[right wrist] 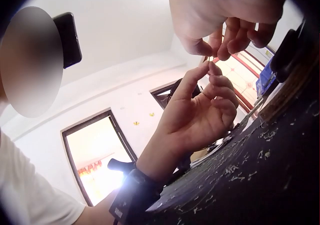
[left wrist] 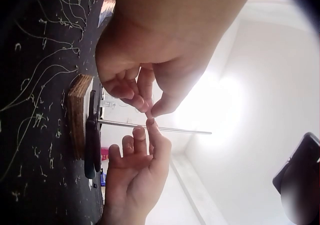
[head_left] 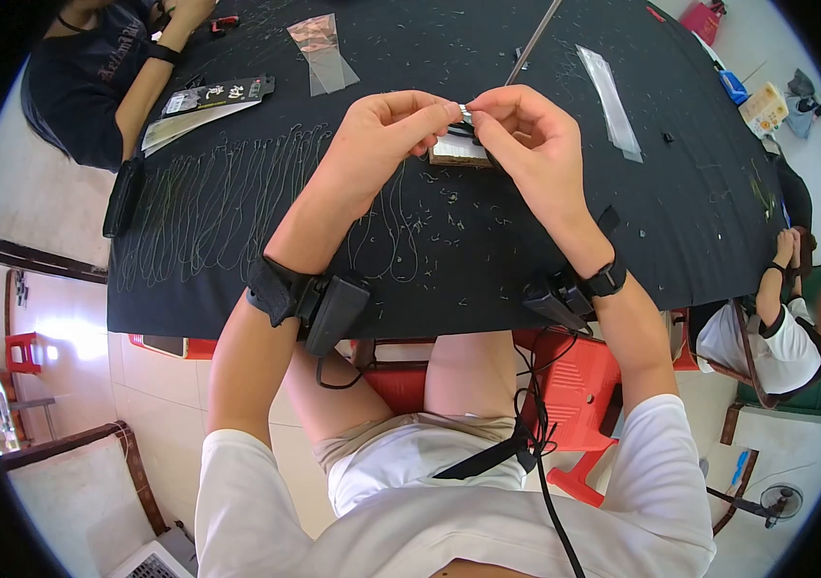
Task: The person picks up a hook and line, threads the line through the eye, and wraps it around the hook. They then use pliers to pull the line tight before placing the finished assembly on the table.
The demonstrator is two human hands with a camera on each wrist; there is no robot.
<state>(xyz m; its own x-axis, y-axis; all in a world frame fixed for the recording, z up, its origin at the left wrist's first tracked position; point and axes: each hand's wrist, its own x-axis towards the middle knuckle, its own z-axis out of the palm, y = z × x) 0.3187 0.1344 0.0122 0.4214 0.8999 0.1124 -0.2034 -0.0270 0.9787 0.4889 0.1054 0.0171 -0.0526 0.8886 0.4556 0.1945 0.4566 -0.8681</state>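
Both hands meet above a small wood-edged block. The left hand and the right hand pinch a tiny pale piece between thumbs and forefingers, their tips nearly touching. What the piece is, I cannot tell. In the left wrist view a dark-handled tool lies against the block, and a thin metal rod stands up beside the hands. The right wrist view shows the left hand below the right hand, the other fingers of both curled loosely.
Looped thin lines cover the left of the black cloth; clippings are scattered centrally. Farther back are a labelled packet, a clear sleeve and another sleeve. One person sits at the left, another at the right.
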